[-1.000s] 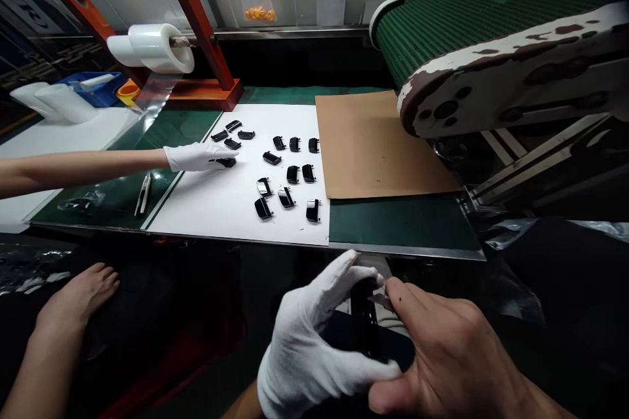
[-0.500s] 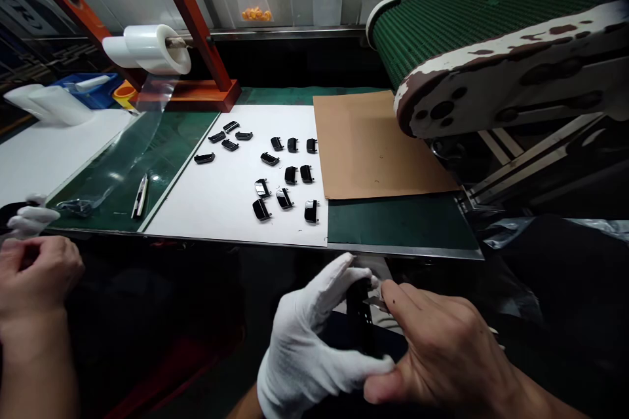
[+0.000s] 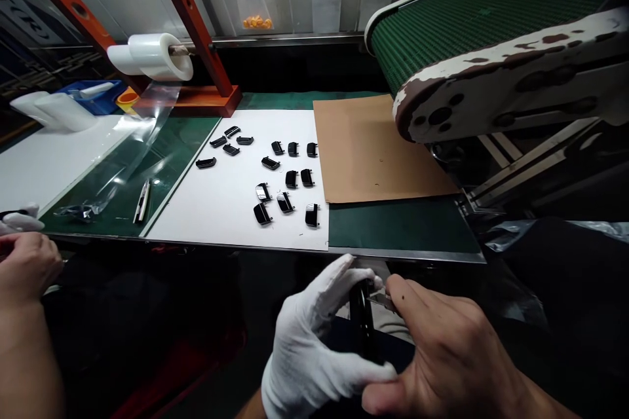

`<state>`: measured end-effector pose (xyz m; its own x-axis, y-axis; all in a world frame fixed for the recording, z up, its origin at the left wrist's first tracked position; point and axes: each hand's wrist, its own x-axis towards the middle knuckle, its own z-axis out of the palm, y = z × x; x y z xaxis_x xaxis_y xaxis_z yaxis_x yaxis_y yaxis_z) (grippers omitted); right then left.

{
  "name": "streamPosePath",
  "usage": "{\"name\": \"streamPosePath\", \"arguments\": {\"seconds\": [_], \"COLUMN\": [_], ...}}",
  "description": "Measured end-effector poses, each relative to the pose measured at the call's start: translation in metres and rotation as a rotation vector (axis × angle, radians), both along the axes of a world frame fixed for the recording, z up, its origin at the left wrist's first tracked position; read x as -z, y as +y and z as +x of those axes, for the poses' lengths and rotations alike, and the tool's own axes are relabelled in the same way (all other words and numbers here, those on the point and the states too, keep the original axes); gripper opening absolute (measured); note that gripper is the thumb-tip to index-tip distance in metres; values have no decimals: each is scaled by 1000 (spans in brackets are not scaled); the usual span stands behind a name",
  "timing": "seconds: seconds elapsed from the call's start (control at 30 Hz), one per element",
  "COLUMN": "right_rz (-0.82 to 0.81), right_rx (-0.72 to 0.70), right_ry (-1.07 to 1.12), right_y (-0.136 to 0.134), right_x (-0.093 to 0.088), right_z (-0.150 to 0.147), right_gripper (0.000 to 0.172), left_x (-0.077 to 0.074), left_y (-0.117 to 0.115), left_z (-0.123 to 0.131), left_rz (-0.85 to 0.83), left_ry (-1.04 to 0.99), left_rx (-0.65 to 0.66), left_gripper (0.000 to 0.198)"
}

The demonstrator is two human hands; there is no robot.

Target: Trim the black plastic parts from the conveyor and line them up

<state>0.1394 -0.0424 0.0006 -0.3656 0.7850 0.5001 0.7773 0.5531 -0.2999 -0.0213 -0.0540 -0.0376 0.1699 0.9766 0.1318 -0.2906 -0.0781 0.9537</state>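
My left hand [image 3: 314, 347], in a white glove, grips a glossy black plastic part [image 3: 362, 317] between its thumb and fingers, just below the table's front edge. Bare, my right hand [image 3: 447, 347] is closed on a small blade [image 3: 382, 302], whose metal tip lies against or close to the part's right side; the handle is hidden in the palm. My right thumb meets the tip of my gloved left thumb. Several similar black parts [image 3: 291, 179] lie scattered on a white sheet [image 3: 221, 209] on the table beyond.
A brown cardboard sheet [image 3: 373, 157] lies right of the white one, under the end of a green conveyor [image 3: 457, 33]. A utility knife [image 3: 142, 201] rests left, near a plastic film roll [image 3: 160, 57] on an orange stand [image 3: 216, 101]. Another person's hands [image 3: 27, 262] are at far left.
The black part has turned slightly in my left hand, and its edge catches more light. My right hand has shifted a little right. The other person's hands have moved left.
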Motion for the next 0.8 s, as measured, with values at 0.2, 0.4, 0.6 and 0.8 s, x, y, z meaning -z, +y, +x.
{"name": "streamPosePath", "arguments": {"seconds": [0.2, 0.4, 0.6, 0.8], "right_rz": [-40, 11, -109, -709], "right_rx": [-26, -42, -107, -63], "right_ry": [-10, -34, 59, 603], "right_y": [-1, -2, 0, -21], "right_x": [-1, 1, 8, 45], "right_z": [0, 0, 5, 5], "right_gripper": [85, 81, 69, 70], "left_x": [-4, -7, -4, 12], "left_y": [1, 2, -1, 14], "left_z": [1, 0, 1, -25], "left_rz": [-3, -70, -110, 60], "left_ry": [1, 11, 24, 350], "left_rx": [-2, -15, 12, -140], "left_gripper": [89, 88, 84, 81]}}
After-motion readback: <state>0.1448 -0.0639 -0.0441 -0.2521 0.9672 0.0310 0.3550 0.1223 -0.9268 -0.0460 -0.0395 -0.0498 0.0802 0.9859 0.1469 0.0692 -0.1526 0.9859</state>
